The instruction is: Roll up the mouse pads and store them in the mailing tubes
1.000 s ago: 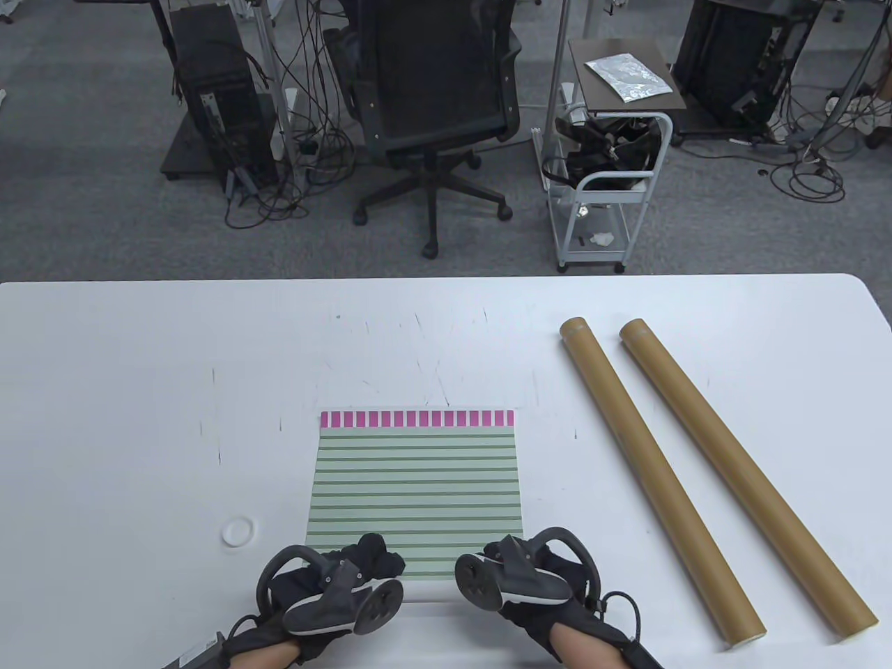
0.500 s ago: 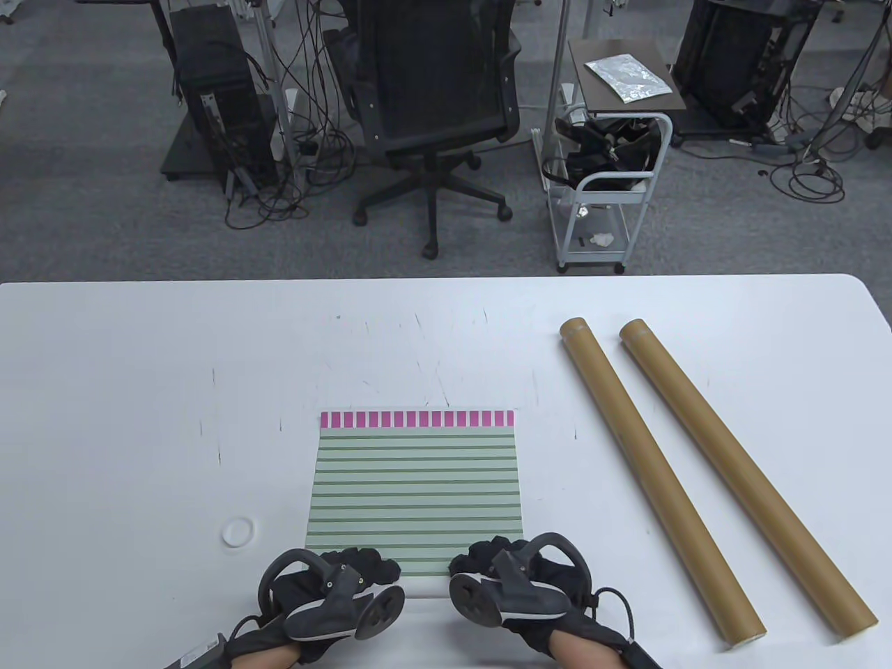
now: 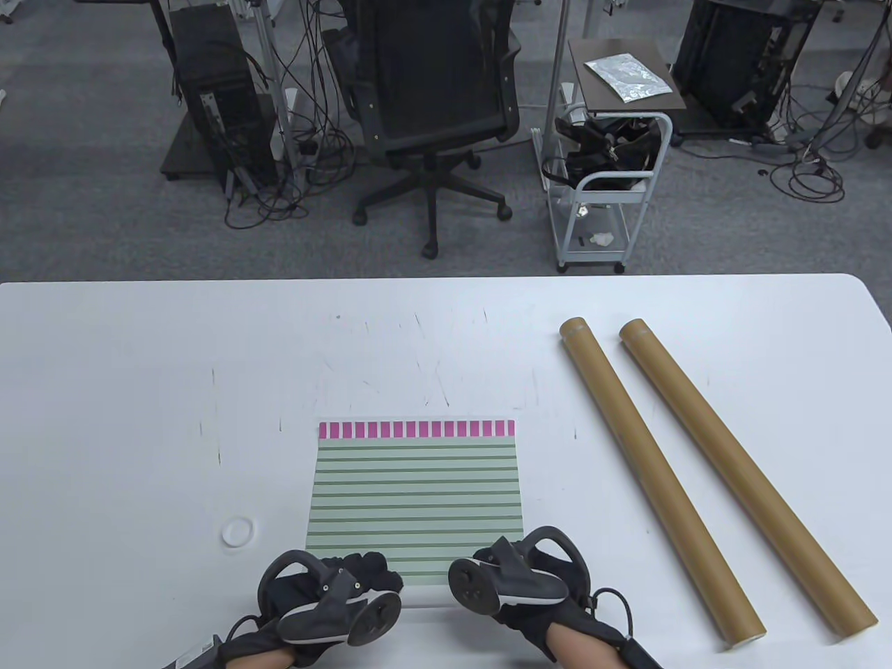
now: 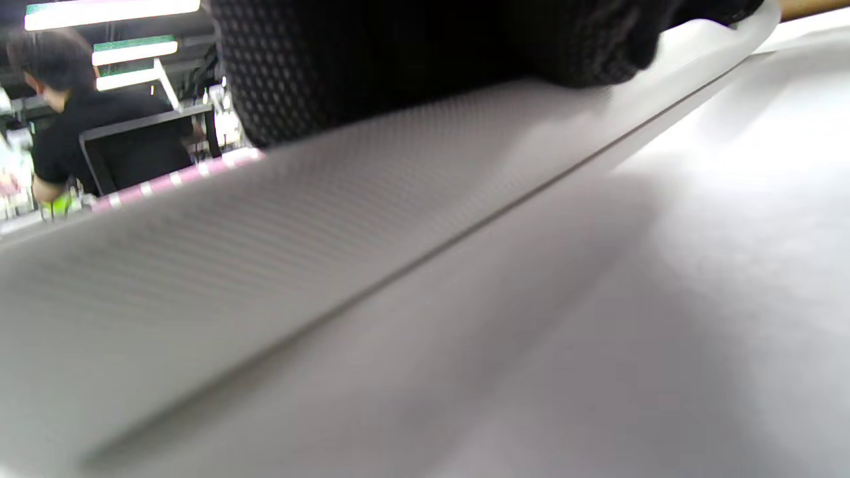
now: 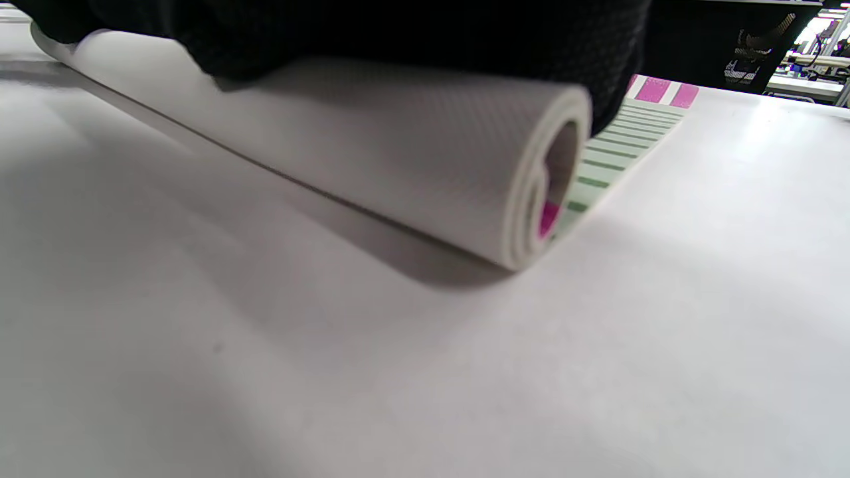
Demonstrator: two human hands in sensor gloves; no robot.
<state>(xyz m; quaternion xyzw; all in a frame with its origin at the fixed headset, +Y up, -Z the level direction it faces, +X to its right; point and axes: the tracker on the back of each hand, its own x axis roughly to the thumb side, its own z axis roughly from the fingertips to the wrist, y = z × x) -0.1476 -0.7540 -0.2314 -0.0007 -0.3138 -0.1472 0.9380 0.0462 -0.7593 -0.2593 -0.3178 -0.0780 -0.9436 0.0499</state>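
Both hands' grip, mouse pad (image 3: 417,502) nearer.

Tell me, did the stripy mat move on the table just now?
Yes. The mat's pink far edge has slid a little toward the person, away from the far ends of the two cardboard tubes, which stayed put. Both hands rest on its rolled near end.

mouse pad (image 3: 416,498) near edge — hidden under hands | left wrist view — blurred
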